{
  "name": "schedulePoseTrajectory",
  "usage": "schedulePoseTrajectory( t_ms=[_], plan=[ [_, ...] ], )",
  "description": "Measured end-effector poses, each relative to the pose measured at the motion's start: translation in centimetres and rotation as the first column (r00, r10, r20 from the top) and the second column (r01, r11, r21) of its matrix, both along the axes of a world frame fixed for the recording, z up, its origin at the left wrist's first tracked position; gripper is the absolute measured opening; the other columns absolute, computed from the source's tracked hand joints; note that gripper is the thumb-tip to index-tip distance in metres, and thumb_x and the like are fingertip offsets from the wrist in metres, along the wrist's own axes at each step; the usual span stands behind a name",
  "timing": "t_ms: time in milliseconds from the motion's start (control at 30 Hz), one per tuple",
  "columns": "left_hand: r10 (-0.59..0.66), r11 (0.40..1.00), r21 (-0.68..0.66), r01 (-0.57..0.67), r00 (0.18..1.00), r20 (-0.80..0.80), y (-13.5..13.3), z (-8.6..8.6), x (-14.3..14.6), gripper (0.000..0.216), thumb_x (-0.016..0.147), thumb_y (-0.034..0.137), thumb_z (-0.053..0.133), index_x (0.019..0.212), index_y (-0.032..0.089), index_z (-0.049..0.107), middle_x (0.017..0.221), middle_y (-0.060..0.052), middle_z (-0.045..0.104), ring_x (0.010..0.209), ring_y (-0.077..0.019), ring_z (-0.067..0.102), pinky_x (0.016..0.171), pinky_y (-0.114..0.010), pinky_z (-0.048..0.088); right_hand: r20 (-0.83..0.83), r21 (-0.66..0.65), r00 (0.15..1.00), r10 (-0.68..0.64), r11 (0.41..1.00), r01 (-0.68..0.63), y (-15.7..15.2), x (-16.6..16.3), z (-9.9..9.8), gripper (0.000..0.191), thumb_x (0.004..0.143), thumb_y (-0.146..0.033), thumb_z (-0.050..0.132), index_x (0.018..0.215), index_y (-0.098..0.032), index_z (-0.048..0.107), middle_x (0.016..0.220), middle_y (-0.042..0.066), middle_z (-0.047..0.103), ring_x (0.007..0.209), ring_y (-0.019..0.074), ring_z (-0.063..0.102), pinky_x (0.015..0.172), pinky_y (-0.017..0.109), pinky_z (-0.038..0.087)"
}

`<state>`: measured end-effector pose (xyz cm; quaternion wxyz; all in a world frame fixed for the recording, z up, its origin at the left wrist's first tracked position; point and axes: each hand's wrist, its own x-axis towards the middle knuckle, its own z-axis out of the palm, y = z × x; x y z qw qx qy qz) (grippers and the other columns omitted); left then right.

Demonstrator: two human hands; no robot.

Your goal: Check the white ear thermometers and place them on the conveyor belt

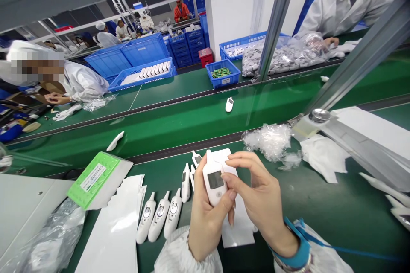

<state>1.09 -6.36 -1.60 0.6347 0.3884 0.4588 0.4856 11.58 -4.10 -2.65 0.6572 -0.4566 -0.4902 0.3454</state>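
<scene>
My left hand point(206, 226) is closed around a white ear thermometer point(213, 196), its grey screen facing up and its probe pointing away. My right hand point(259, 196) is beside it, the thumb tip touching the screen's right edge. The right thumb and forefinger are apart, with nothing visible between them. Under the hands lies a white sheet point(238, 239). To the left, three thermometers point(160, 215) lie in a row with round silver coin cells showing. Another thermometer point(185, 183) lies just behind them, near others partly hidden by my left hand.
A green battery tray marked CR2032 point(92, 179) rests on white sheets point(112, 226) at left. Crumpled clear film point(269, 140) and a white cloth point(323, 158) lie at right. Across the green belt point(179, 121), carrying a thermometer point(229, 104), stand blue crates point(222, 83). Co-workers sit opposite.
</scene>
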Motion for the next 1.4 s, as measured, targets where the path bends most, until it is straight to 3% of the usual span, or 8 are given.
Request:
schedulePoseTrajectory(
  t_ms=[267, 433, 600, 800, 900, 1033, 1233, 1400],
  plan=[
    [0.031, 1.0, -0.003, -0.031, 0.993, 0.114, -0.1, -0.3, 0.2, 0.107, 0.078, 0.041, 0.077, 0.148, 0.043, -0.004, 0.091, 0.003, 0.063, 0.047, -0.0047, 0.048, 0.044, -0.017, 0.042, 0.061, 0.115, 0.997, -0.049, 0.992, 0.042, -0.9, -0.6, 0.5, 0.02, 0.082, -0.009, 0.069, 0.086, -0.029, 0.074, 0.09, 0.001, 0.067, 0.084, 0.0167, 0.064, 0.069, 0.03, 0.054],
    [0.003, 1.0, -0.007, -0.003, 0.996, 0.092, -0.3, -0.3, 0.0, 0.104, 0.081, 0.044, 0.073, 0.15, 0.038, -0.004, 0.065, 0.008, 0.055, 0.045, -0.007, 0.045, 0.045, -0.018, 0.04, 0.126, 0.205, 0.988, -0.087, 0.977, 0.06, -1.2, -0.6, 0.9, 0.021, 0.083, -0.006, 0.066, 0.084, -0.026, 0.071, 0.087, 0.001, 0.068, 0.081, 0.0162, 0.064, 0.068, 0.031, 0.053],
    [0.021, 1.0, -0.007, -0.02, 0.998, 0.066, -0.4, -0.3, 0.0, 0.106, 0.079, 0.046, 0.075, 0.151, 0.037, -0.003, 0.064, 0.007, 0.056, 0.046, -0.0081, 0.044, 0.045, -0.019, 0.04, 0.166, 0.188, 0.984, -0.069, 0.981, 0.037, -1.0, -0.5, 1.2, 0.016, 0.083, -0.008, 0.065, 0.08, -0.024, 0.066, 0.083, 0.002, 0.067, 0.079, 0.0181, 0.064, 0.07, 0.035, 0.052],
    [0.036, 0.999, -0.001, -0.036, 0.999, -0.02, -0.3, -0.1, 0.1, 0.107, 0.081, 0.048, 0.072, 0.151, 0.036, -0.009, 0.062, 0.008, 0.053, 0.047, -0.0095, 0.045, 0.046, -0.02, 0.042, 0.163, 0.16, 0.984, -0.072, 0.986, 0.046, -0.9, -0.4, 0.3, 0.018, 0.084, -0.01, 0.067, 0.091, -0.027, 0.069, 0.095, 0.003, 0.068, 0.089, 0.02, 0.064, 0.075, 0.036, 0.052],
    [0.06, 0.998, 0.005, -0.06, 0.992, -0.108, -0.5, -0.1, 0.1, 0.102, 0.083, 0.047, 0.069, 0.152, 0.034, -0.006, 0.064, 0.007, 0.053, 0.048, -0.0111, 0.046, 0.049, -0.023, 0.044, 0.17, 0.189, 0.983, -0.069, 0.981, 0.036, -1.0, -0.3, 0.1, 0.021, 0.086, -0.007, 0.065, 0.09, -0.028, 0.07, 0.092, 0.002, 0.068, 0.086, 0.0196, 0.064, 0.075, 0.038, 0.05],
    [0.085, 0.996, 0.011, -0.084, 0.986, -0.144, -0.6, 0.0, 0.0, 0.093, 0.084, 0.043, 0.068, 0.151, 0.037, 0.004, 0.082, 0.002, 0.06, 0.051, -0.0096, 0.046, 0.049, -0.023, 0.043, 0.189, 0.198, 0.981, -0.044, 0.98, 0.006, -0.8, -0.4, 0.4, 0.02, 0.085, -0.006, 0.064, 0.086, -0.025, 0.067, 0.087, 0.001, 0.067, 0.082, 0.018, 0.063, 0.076, 0.037, 0.049],
    [0.037, 0.999, 0.003, -0.037, 0.99, -0.139, -0.4, 0.2, -0.2, 0.085, 0.086, 0.045, 0.066, 0.151, 0.034, 0.013, 0.068, 0.004, 0.056, 0.046, -0.0091, 0.041, 0.045, -0.022, 0.038, 0.074, 0.12, 0.997, -0.01, 0.993, 0.001, -0.4, -0.6, 0.4, 0.015, 0.08, -0.01, 0.069, 0.08, -0.024, 0.062, 0.085, 0.0, 0.061, 0.082, 0.0168, 0.062, 0.071, 0.031, 0.05],
    [0.054, 0.998, 0.052, -0.045, 0.982, -0.182, -0.3, -0.5, -0.3, 0.082, 0.083, 0.043, 0.069, 0.15, 0.032, 0.025, 0.084, -0.004, 0.062, 0.058, -0.0158, 0.054, 0.045, -0.025, 0.044, 0.122, 0.073, 0.993, 0.007, 0.997, -0.016, 0.1, 0.3, 0.2, 0.013, 0.084, -0.013, 0.067, 0.08, -0.025, 0.066, 0.091, 0.002, 0.062, 0.089, 0.0185, 0.061, 0.076, 0.032, 0.051]
  ],
)
